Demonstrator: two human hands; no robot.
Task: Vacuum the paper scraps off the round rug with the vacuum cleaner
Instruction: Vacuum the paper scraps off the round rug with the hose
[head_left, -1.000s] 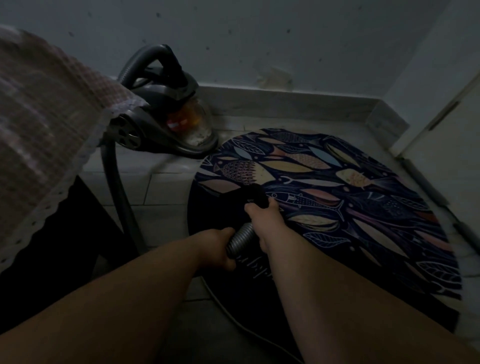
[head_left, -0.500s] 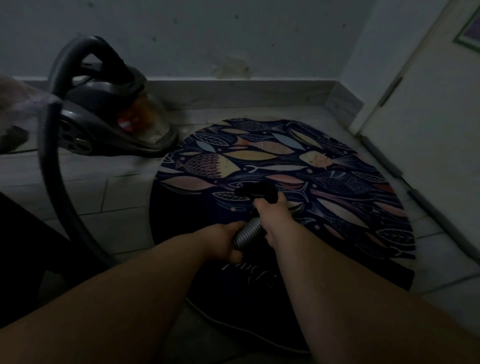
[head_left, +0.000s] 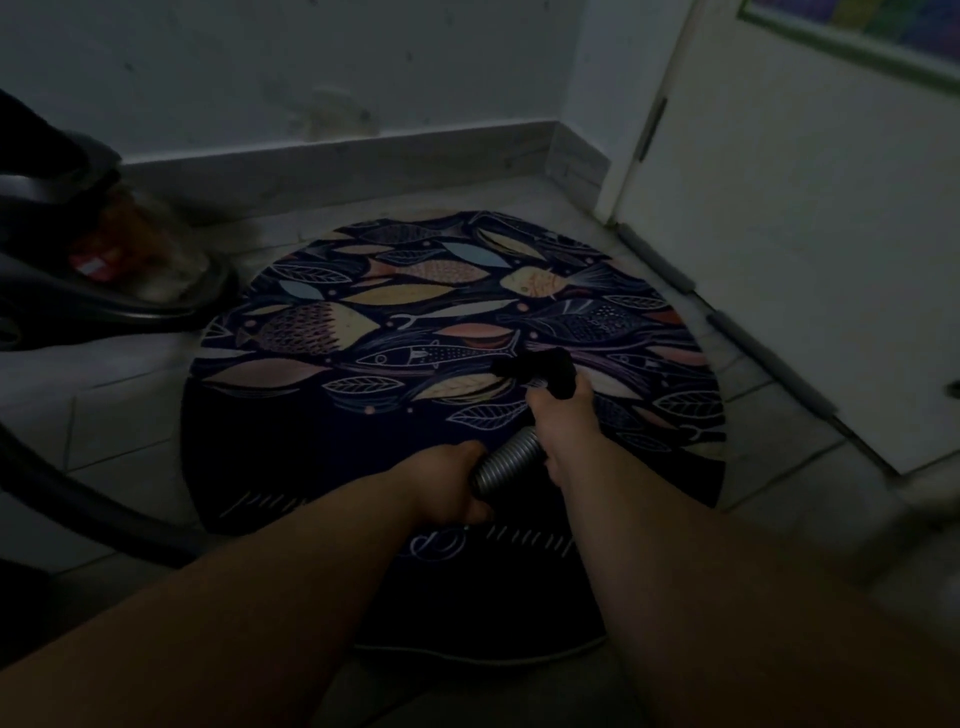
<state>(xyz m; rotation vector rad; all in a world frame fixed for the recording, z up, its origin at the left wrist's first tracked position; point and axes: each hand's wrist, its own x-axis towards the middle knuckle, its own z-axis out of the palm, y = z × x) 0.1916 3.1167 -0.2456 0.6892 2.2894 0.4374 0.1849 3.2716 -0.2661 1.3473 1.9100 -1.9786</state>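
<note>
The nozzle (head_left: 540, 370) has slid right of the middle of the round rug (head_left: 415, 291), and the vacuum cleaner (head_left: 109, 291) is now cut off at the left edge.

Both hands hold the ribbed hose (head_left: 506, 461). The right hand (head_left: 563, 422) is curled round it just behind the black nozzle, and the left hand (head_left: 451, 486) is wrapped round it lower down, with a short silvery stretch showing between them. The nozzle sits over the fish-and-leaf pattern (the light is too dim to tell if it touches the pile). The cleaner's body stands on the tiled floor (head_left: 119, 415) just beside the rug's left rim, and a white door (head_left: 779, 270) stands near its right side.
</note>
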